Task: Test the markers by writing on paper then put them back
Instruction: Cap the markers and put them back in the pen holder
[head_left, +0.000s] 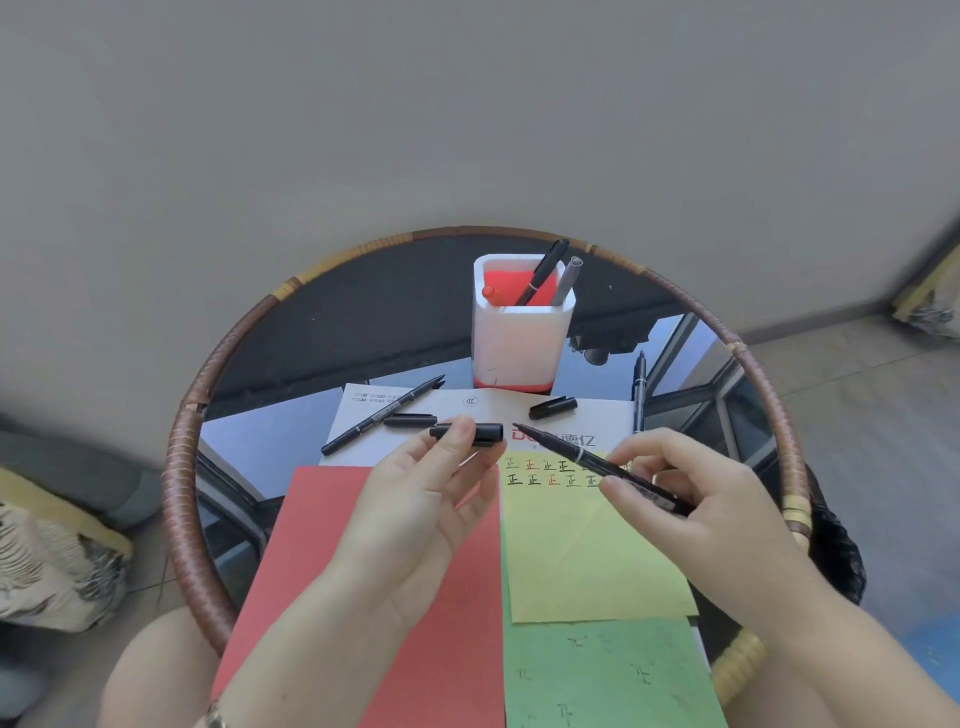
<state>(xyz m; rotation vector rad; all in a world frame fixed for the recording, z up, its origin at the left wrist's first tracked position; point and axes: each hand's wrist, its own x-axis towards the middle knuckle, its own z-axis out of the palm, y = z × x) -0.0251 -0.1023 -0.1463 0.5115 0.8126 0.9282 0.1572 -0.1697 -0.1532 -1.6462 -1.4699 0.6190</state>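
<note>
My right hand (691, 483) grips an uncapped black marker (587, 460), its tip pointing left above the yellow paper (587, 551). That paper carries two rows of written characters near its top. Pinched in my left hand (415, 493) is a black cap (480, 433), level with the marker's tip and a short gap to its left. A white pen holder (519, 332) with a red inside stands behind, with three markers in it.
Two more black markers (382, 414) (639, 389) and two loose caps (410, 420) (553, 407) lie on the white sheet (597, 421). Red paper (311, 545) and green paper (608, 675) cover the near side. The round glass table has a woven rim (179, 457).
</note>
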